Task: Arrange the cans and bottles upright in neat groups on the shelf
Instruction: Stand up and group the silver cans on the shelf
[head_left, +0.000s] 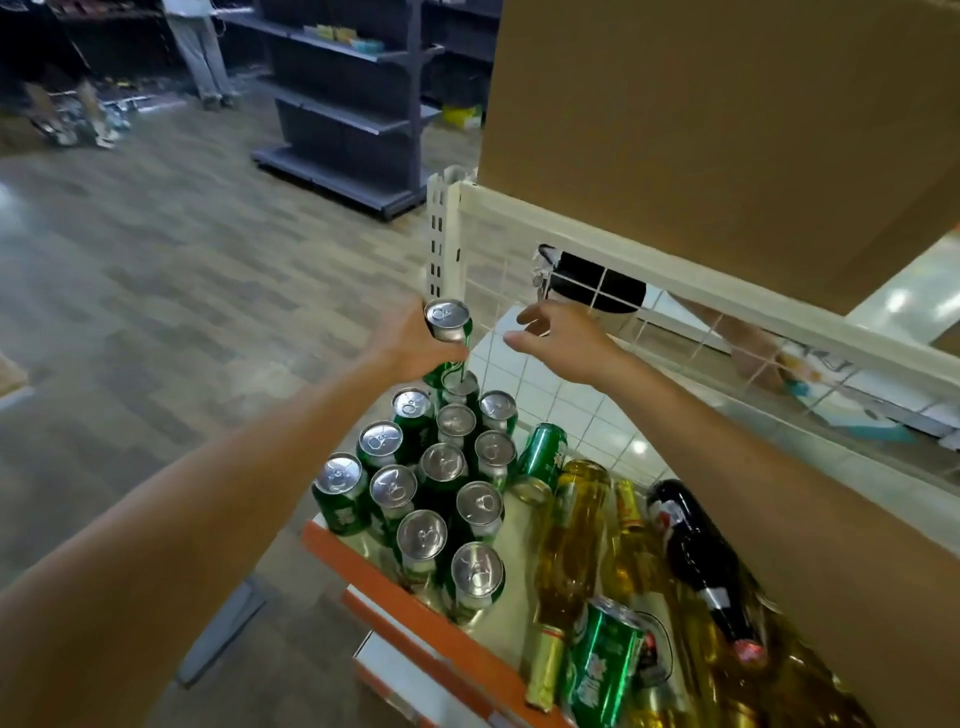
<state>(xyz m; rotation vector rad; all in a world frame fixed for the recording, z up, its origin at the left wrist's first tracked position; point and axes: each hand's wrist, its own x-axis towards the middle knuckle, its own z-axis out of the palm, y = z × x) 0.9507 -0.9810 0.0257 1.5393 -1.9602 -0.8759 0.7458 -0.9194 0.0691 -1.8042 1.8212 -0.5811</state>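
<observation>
My left hand (415, 343) grips a green can (448, 325) upright above the far end of a group of several green cans (441, 467) standing in rows on the shelf (509, 634). My right hand (561, 338) hovers just right of that can, fingers relaxed and holding nothing. Two more green cans lie on their sides, one behind the group (543, 454) and one near the front (605, 660). Several amber bottles (571, 540) and a dark bottle (696, 556) lie flat on the shelf's right part.
An orange strip (374, 571) edges the shelf front. A white wire grid (597, 395) and a slotted post (441, 239) back the shelf. A brown board (727, 130) overhangs it. Dark shelving (343, 104) and a person's legs (200, 52) stand across the floor.
</observation>
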